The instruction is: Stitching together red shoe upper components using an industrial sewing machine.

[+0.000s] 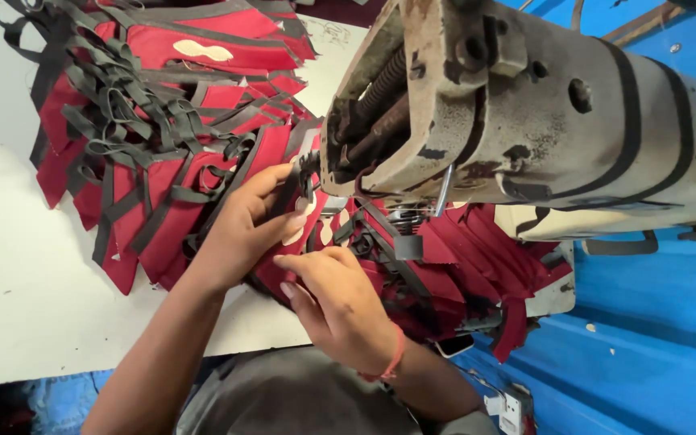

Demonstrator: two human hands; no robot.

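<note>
Left hand fingers pinch a black strap on red cloth; right hand fingers, curled, press cloth just beside, under the sewing machine.

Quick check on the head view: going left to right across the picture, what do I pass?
White table top → heap of red fabric pieces with black straps → left hand → right hand → worn grey metal sewing machine head → blue surface.
</note>
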